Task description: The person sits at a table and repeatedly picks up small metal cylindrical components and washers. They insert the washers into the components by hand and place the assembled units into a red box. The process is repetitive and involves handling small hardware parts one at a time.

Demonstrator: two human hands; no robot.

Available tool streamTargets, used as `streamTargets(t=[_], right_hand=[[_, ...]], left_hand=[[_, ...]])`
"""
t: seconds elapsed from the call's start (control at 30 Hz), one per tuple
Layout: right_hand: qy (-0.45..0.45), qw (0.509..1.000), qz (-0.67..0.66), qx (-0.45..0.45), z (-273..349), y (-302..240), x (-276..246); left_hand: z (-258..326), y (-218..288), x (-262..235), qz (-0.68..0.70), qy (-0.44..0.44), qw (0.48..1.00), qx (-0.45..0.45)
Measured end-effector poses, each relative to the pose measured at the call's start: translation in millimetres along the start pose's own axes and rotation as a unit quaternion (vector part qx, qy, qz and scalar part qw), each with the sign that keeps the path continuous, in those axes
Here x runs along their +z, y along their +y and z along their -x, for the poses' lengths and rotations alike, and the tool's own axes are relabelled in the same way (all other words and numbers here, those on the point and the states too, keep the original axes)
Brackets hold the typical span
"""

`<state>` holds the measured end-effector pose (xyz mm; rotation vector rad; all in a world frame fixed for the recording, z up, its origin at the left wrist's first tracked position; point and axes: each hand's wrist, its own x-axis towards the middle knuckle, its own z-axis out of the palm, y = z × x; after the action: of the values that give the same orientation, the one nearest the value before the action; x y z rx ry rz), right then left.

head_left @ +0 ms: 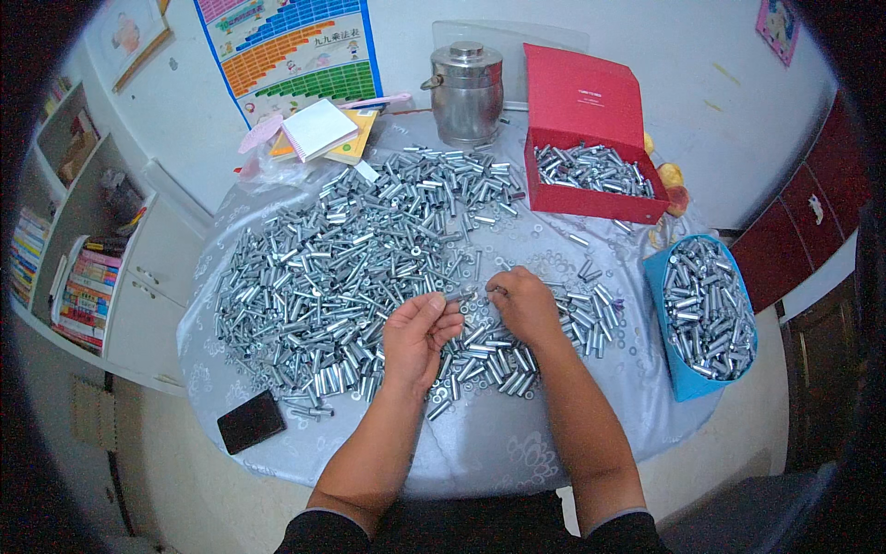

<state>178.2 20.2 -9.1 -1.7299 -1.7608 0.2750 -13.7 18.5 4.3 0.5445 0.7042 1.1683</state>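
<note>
A big heap of silvery metal sleeves, bolts and washers (314, 268) covers the middle of the table. Over its near edge, my left hand (415, 342) is closed, pinching a small metal sleeve (453, 297) between thumb and fingers. Just to the right, my right hand (526, 309) is closed with its fingertips together near the sleeve's end. Whatever those fingertips hold is too small and covered to make out. Below and between my hands lie more short sleeves (489, 360) and loose washers.
A red open box (591, 200) and a blue bin (688, 374), both full of metal parts, stand at the right. A metal canister (468, 97) and notebooks (318, 129) sit at the back. A black phone (251, 422) lies near the left front edge.
</note>
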Motion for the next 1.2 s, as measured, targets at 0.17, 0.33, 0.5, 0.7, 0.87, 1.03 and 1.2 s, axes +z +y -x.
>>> streamTargets(t=[0.17, 0.33, 0.5, 0.7, 0.87, 1.03, 1.2], right_hand=[[0.016, 1.000, -0.007, -0.013, 0.3, 0.6, 3.9], [-0.019, 0.896, -0.414, 0.162, 6.1, -22.4, -21.6], [-0.014, 0.852, -0.505, 0.137, 17.5, -42.8, -27.4], [0.006, 0.852, -0.506, 0.133, 21.6, -44.8, -20.9], [0.009, 0.841, -0.526, 0.128, 20.0, -44.2, -21.1], [0.000, 0.866, -0.486, 0.117, 21.2, -45.6, -18.6], [0.028, 0.896, -0.437, 0.079, 26.8, -50.0, -14.8]], left_hand=[[0.8, -1.6, 2.8, -0.030, 0.006, 0.999, 0.011], [0.8, -1.0, -0.8, -0.017, -0.001, 1.000, 0.013], [3.4, -2.9, 4.0, -0.035, -0.027, 0.999, 0.006], [5.3, -1.9, 4.8, -0.021, -0.017, 1.000, -0.001], [4.6, -3.1, 4.6, -0.012, -0.017, 1.000, -0.004], [4.6, -3.1, 3.7, -0.012, -0.017, 1.000, -0.003], [4.3, -3.0, 2.9, -0.007, -0.008, 1.000, -0.007]])
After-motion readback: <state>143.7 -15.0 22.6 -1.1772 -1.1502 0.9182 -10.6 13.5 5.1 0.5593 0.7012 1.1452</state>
